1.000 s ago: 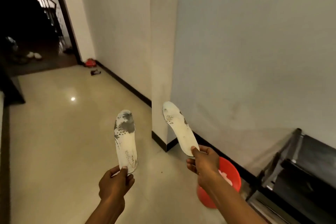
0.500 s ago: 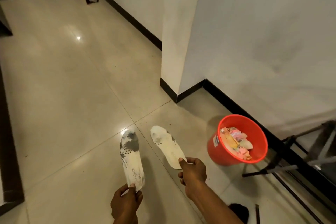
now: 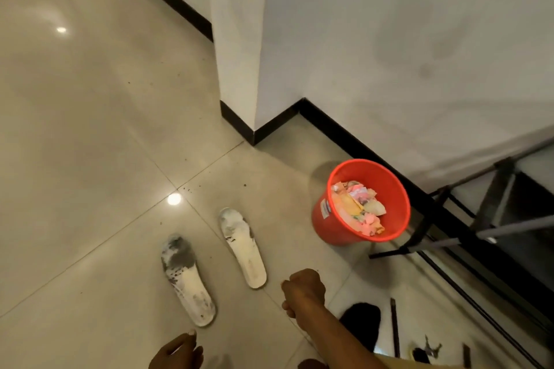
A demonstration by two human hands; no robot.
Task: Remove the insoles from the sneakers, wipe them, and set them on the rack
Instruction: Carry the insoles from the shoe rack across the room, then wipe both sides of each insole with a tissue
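Two white insoles lie flat on the tiled floor, toes pointing away from me. The left insole (image 3: 186, 278) has a large grey stain at its toe. The right insole (image 3: 242, 246) is cleaner, with small dark marks near the toe. My left hand (image 3: 177, 352) hangs at the bottom edge just below the left insole, fingers loose, holding nothing. My right hand (image 3: 303, 289) is curled into a loose fist beside the heel of the right insole and holds nothing. The black metal rack (image 3: 491, 213) stands against the wall at the right.
A red bucket (image 3: 329, 219) full of crumpled coloured scraps stands between the insoles and the rack. A white wall corner with a black skirting (image 3: 239, 123) juts out ahead. A dark shape (image 3: 362, 323) lies on the floor by my right forearm.
Both insoles were in my hands and now lie on the floor. Both hands have let go and drawn back. The view has tilted further down.
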